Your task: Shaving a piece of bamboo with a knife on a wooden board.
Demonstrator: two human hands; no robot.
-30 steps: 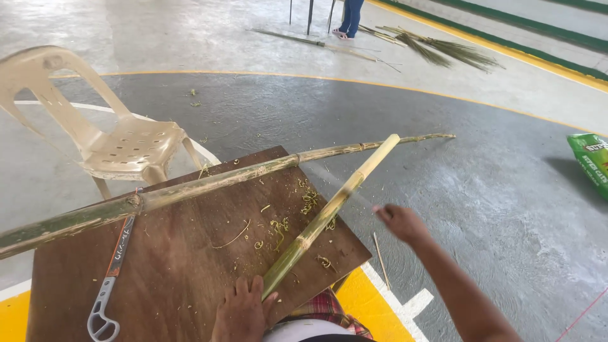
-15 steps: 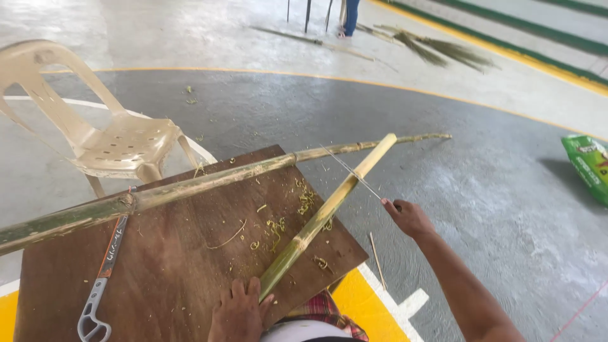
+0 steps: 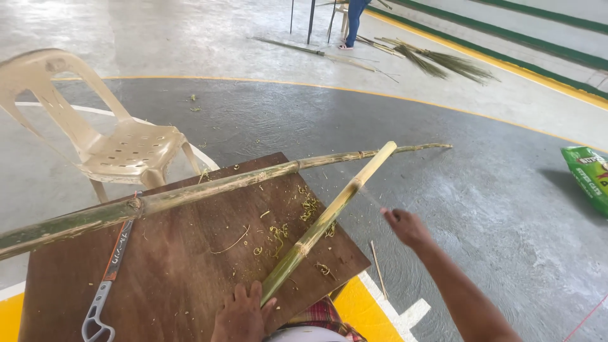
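My left hand [image 3: 244, 313] grips the near end of a short yellow-green bamboo piece [image 3: 329, 218]. The piece slants up and away over a brown wooden board [image 3: 177, 272]. My right hand [image 3: 405, 227] is off the board's right edge, beside the piece's middle, with its fingers pinched. A faint, blurred thin bamboo strip [image 3: 375, 201] runs from the piece to those fingers. A long green bamboo pole [image 3: 221, 183] lies across the board from left to right, its thin tip over the floor.
A grey-handled tool with an orange shaft [image 3: 104, 285] lies on the board's left side among bamboo shavings. A beige plastic chair [image 3: 126, 149] stands behind the board. A thin stick [image 3: 378, 269] lies on the floor, a green bag [image 3: 586, 174] at far right, stick bundles [image 3: 443, 60] and a person's legs [image 3: 354, 22] far back.
My right hand closed on a thin strip coming off the short bamboo piece and has drawn it slightly down and away. My left hand keeps its hold.
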